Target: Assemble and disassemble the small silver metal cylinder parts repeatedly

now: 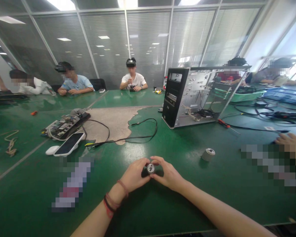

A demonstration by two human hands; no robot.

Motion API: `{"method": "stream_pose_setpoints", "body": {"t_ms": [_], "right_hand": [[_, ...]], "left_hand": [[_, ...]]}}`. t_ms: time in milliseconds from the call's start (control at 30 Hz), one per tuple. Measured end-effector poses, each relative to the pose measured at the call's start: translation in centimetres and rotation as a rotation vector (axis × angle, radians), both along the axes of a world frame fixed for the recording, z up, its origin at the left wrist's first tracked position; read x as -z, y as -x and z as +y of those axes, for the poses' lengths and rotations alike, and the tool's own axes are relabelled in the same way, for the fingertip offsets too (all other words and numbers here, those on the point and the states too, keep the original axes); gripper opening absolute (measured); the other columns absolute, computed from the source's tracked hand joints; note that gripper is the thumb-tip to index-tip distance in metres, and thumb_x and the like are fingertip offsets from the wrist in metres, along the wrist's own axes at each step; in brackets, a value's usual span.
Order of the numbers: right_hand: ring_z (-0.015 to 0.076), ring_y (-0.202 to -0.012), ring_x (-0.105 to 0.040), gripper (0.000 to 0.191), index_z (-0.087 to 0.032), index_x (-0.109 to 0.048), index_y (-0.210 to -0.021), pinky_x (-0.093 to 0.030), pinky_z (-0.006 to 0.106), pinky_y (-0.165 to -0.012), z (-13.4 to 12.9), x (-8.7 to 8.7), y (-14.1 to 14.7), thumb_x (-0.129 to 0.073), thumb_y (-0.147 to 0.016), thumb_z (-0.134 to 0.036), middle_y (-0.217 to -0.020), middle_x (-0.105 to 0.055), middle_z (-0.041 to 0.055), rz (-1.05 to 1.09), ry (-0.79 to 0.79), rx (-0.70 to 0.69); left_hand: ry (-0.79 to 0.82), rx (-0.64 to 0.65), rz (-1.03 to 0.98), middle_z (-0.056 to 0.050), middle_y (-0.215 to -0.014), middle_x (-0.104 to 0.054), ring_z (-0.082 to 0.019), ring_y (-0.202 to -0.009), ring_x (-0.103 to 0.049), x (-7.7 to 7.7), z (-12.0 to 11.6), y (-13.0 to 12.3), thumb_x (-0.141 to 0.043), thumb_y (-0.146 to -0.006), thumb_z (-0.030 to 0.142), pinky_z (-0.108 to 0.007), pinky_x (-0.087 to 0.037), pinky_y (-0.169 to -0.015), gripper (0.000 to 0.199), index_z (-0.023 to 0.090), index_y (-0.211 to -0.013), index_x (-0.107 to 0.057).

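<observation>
Near the front middle of the green table (182, 204), a small round metal part (150, 169) with a dark centre is held between both hands. My left hand (135, 174), with bands on its wrist, grips it from the left with thumb and fingers. From the right, my right hand (169, 174) curls its thumb and fingertips against the same part. A similar metal cylinder (208, 154) stands on the table to the right of my right hand, touched by nothing.
An open computer case (173, 98) stands behind, right of centre. A circuit board (66, 124), a phone (69, 144) and a black cable (148, 135) lie at left and middle. A red screwdriver (224, 123) lies right. Another person's hand (289, 143) rests at the right edge.
</observation>
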State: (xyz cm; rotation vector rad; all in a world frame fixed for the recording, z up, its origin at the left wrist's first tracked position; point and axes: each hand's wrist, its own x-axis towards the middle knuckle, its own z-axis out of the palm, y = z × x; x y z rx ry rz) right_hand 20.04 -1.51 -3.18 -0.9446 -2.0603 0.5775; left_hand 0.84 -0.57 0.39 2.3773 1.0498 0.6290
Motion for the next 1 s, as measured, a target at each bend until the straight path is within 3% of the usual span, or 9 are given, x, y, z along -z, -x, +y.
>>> {"method": "stream_pose_setpoints", "body": {"t_ms": [200, 600, 867, 1000], "right_hand": [[0.0208, -0.099, -0.059, 0.060, -0.022, -0.034, -0.127, -0.047, 0.037, -0.089, 0.2, 0.2, 0.1, -0.065, -0.076, -0.024, -0.105, -0.060, 0.0073, 0.003, -0.028, 0.016], [0.0243, -0.107, -0.054, 0.060, -0.022, -0.038, -0.126, -0.043, 0.042, -0.094, 0.0, -0.4, -0.3, -0.068, -0.075, -0.029, -0.114, -0.057, 0.0103, -0.020, -0.078, 0.006], [0.0196, -0.093, -0.056, 0.021, -0.022, -0.056, -0.104, -0.048, 0.034, -0.082, -0.1, -1.0, -0.4, -0.057, -0.083, -0.022, -0.098, -0.057, 0.0070, 0.041, -0.182, 0.025], [0.0183, -0.089, -0.056, 0.014, -0.022, -0.060, -0.096, -0.047, 0.033, -0.079, -0.2, -1.1, -0.3, -0.056, -0.083, -0.018, -0.094, -0.057, 0.0060, 0.037, -0.186, 0.018]], "left_hand": [[-0.070, 0.013, -0.005, -0.005, -0.106, -0.060, -0.022, -0.097, -0.057, 0.6, 0.0, 0.1, -0.060, -0.074, 0.014, -0.034, -0.044, -0.088, 0.037, 0.020, -0.108, -0.048], [-0.119, 0.050, 0.009, -0.005, -0.110, -0.059, -0.022, -0.104, -0.054, 0.4, -0.1, 0.0, -0.057, -0.076, 0.011, -0.036, -0.042, -0.094, 0.040, 0.022, -0.113, -0.047], [-0.148, 0.029, 0.029, -0.006, -0.099, -0.060, -0.022, -0.093, -0.055, 0.3, -0.2, -0.1, -0.056, -0.076, 0.015, -0.036, -0.044, -0.086, 0.027, 0.019, -0.101, -0.049], [-0.145, 0.022, 0.037, -0.006, -0.097, -0.060, -0.022, -0.092, -0.055, 0.3, -0.2, -0.2, -0.056, -0.075, 0.014, -0.035, -0.044, -0.085, 0.028, 0.019, -0.101, -0.049]]}}
